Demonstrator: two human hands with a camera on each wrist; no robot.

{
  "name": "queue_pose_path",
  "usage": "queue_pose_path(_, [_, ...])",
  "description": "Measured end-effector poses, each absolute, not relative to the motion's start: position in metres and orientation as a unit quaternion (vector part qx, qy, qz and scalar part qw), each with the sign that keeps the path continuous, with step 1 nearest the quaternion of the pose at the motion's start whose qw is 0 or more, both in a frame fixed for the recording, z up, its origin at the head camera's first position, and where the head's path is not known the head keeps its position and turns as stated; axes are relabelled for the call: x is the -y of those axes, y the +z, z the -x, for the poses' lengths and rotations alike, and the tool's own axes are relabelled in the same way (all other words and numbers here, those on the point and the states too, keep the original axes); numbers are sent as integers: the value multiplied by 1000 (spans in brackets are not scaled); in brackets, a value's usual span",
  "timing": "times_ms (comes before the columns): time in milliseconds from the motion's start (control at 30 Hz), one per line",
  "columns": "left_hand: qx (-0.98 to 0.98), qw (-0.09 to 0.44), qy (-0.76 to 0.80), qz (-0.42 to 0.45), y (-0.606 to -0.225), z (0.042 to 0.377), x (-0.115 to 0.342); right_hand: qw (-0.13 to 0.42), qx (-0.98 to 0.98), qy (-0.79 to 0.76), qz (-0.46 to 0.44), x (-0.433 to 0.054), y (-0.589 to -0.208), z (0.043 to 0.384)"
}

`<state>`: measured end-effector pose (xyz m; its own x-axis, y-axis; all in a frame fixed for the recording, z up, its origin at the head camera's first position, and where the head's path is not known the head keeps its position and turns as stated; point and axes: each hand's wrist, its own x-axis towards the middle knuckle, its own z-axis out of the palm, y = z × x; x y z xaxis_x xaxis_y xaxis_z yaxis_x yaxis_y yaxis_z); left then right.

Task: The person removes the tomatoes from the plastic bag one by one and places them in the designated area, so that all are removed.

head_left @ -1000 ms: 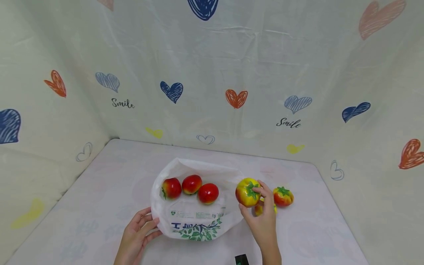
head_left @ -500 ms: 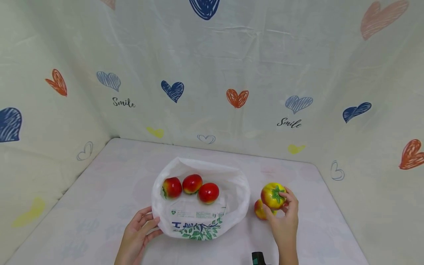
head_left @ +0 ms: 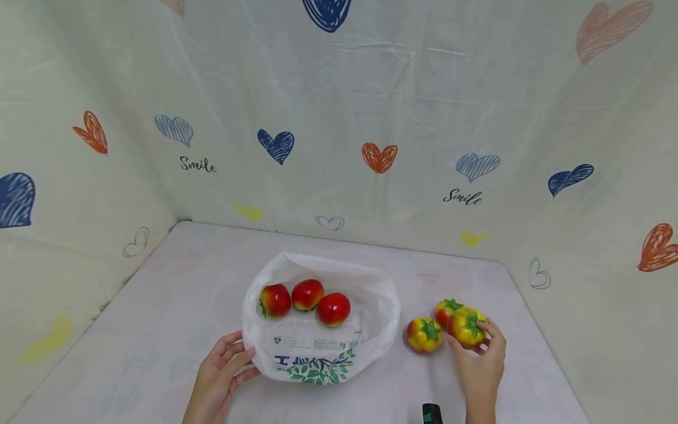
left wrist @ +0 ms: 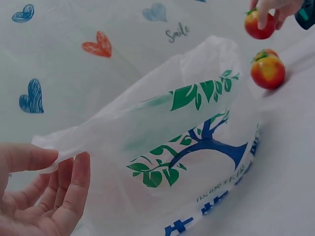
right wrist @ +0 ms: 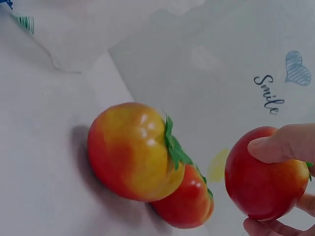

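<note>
A white plastic bag (head_left: 384, 341) printed with green leaves lies with its mouth open. Three red tomatoes (head_left: 333, 309) are inside it. My left hand (head_left: 214, 374) pinches the bag's left rim between thumb and fingers, as the left wrist view also shows. On the right, my right hand (head_left: 484, 365) holds a yellow-red tomato (head_left: 466, 327) by its sides, thumb and fingers around it. In the left wrist view that held tomato (left wrist: 258, 25) is up off the table. Close to it, a yellow-red tomato (right wrist: 130, 150) and a redder one (right wrist: 184, 199) rest on the table.
The pale table (head_left: 175, 306) is bounded behind and at the sides by a hanging white sheet (head_left: 339, 188) printed with hearts. A dark band (left wrist: 307, 12) sits on the right wrist.
My right hand has moved the tomato rightward, from over the bag's right rim to beside the two tomatoes on the table. The left hand and bag stay in place.
</note>
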<state>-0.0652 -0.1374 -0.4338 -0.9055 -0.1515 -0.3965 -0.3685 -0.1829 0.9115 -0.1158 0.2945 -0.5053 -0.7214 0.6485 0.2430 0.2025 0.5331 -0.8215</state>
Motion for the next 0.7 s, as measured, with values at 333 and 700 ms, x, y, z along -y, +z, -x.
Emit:
queue_pose_path(333, [-633,73,743,204,-434,66,137,227,812,442,305,-289,-484,102])
queue_pose_path(700, [-632,77,743,208,-435,66,137,160,815,442,339,-275,-469,93])
